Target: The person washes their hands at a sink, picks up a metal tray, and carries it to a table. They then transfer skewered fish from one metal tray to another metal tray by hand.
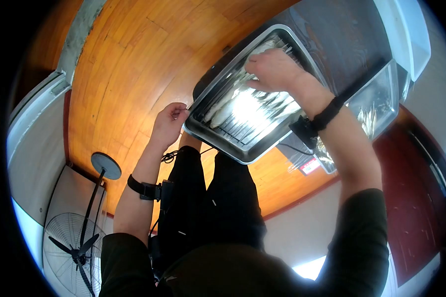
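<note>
A deep metal tray point(194, 129) holds a wire rack point(231, 134) with several pale, silvery fish point(226, 110) laid side by side. Bright glare hides part of the fish. My right hand point(272, 71) is over the tray's far part, fingers curled down at the fish; whatever its fingertips hold, if anything, is too small to make out. Beside the tray's left corner is my left hand point(171, 122), its fingers curled with thumb and forefinger close together near the rim.
A clear plastic container point(389, 94) with small thin fish stands right of the tray on a dark table point(332, 29). A white bin point(411, 39) is at the upper right. A standing fan point(76, 253) is at the lower left. A cable lies near my legs.
</note>
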### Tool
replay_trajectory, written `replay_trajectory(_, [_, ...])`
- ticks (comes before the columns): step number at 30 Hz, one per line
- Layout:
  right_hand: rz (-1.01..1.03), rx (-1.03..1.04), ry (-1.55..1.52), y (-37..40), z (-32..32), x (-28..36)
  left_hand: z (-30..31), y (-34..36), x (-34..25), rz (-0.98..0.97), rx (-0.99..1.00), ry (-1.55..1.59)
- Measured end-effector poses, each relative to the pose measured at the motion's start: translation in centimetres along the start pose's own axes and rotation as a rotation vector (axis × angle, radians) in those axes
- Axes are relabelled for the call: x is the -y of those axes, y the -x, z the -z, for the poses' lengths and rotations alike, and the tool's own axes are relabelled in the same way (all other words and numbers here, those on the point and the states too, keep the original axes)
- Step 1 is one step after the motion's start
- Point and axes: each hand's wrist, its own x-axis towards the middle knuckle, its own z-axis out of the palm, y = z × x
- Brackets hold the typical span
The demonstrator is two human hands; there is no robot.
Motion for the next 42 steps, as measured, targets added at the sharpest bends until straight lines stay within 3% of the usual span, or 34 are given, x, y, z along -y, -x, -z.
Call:
replay_trajectory(8, [-0.135, 0.130, -0.092, -0.8, -0.4, -0.1, 0.0, 0.3, 0.1, 0.027, -0.009, 0.006])
replay_trajectory(17, [-0.105, -0.020, -0.008, -0.8, -2.3, -0.2, -0.3, 0.1, 0.4, 0.002, -0.002, 0.020])
replay_trajectory(19, [-0.045, -0.220, -0.031, -0.6, -3.2, -0.3, -0.4, 0.2, 0.3, 0.000, -0.001, 0.013])
replay_trajectory(23, [-0.006, -0.330, -0.020, -0.2, -4.0, -0.3, -0.4, 0.4, -0.4, 0.013, 0.001, 0.002])
replay_trajectory(25, [0.068, -0.545, 0.024, 0.2, -4.1, -0.1, -0.3, 0.5, -0.5, 0.016, 0.008, -0.023])
replay_trajectory(29, [0.035, -0.633, -0.021, 2.0, -4.1, 0.4, -0.4, 0.6, -0.7, 0.005, -0.003, -0.058])
replay_trajectory(32, [-0.125, -0.701, -0.106, 4.4, -4.2, 1.1, -0.3, 0.6, -0.9, -0.004, -0.018, -0.070])
replay_trajectory(35, [-0.521, -0.914, -0.231, 9.2, -4.7, 2.1, -0.3, 0.9, -1.4, -0.022, -0.029, -0.089])
replay_trajectory(37, [-0.860, -0.938, -0.605, 13.3, -5.3, 3.6, -0.2, 0.6, -1.0, -0.032, -0.059, -0.100])
replay_trajectory(39, [-1.166, -0.935, -0.676, 17.8, -7.7, 4.9, -0.1, 0.0, 0.2, -0.087, -0.065, -0.090])
replay_trajectory(42, [-1.398, -0.867, -0.638, 24.2, -12.2, 7.7, -0.4, 0.0, -0.8, -0.073, -0.078, -0.156])
